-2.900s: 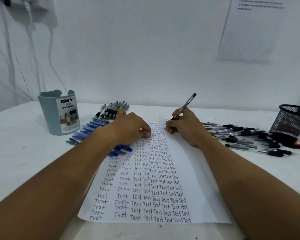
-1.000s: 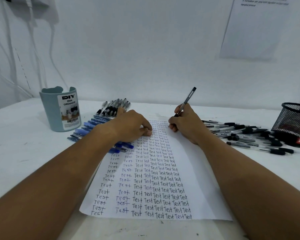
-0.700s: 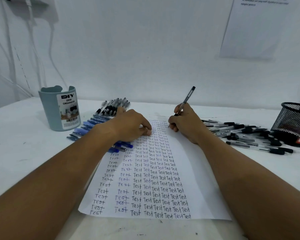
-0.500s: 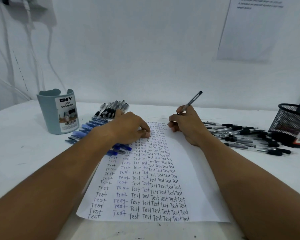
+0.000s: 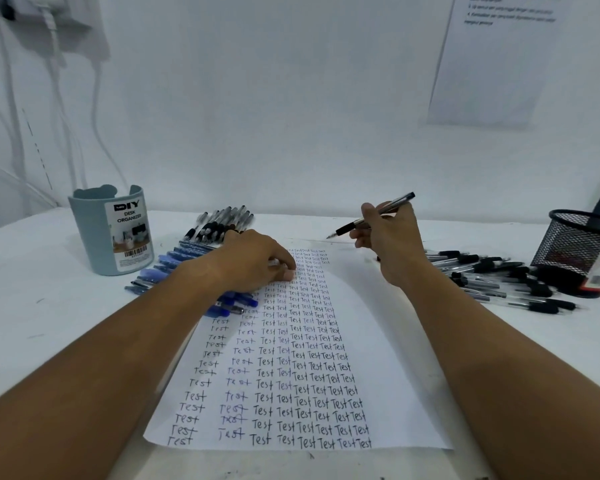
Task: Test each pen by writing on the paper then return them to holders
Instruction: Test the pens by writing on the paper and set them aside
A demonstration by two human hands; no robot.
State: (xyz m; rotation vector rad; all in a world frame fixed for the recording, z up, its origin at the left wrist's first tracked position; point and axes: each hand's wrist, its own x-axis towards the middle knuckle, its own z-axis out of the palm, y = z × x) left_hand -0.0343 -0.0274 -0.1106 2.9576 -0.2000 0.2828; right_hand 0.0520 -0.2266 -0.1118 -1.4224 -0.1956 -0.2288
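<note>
One pen [image 5: 373, 217] sits pinched in the right hand [image 5: 390, 237], fingers curled round its barrel just behind the dark grip section, tip clear of the paper [image 5: 378, 341] and pointing away from the palm. Light, stiff and slim, it probably handles best held right there, near the tip. Its body is clear with a dark cap end, while the left hand [image 5: 257, 263] presses curled fingers onto the sheet.

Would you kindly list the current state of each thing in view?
Right hand: grips pen, lifted off the sheet.
Pen: uncapped, tip off the paper.
Left hand: fingertips pressing on the paper.
Paper: flat, columns of "Test" written.
Desk organizer: upright.
Mesh holder: upright.
Black pens: loose on table.
Blue pens: lying beside the paper.
</note>
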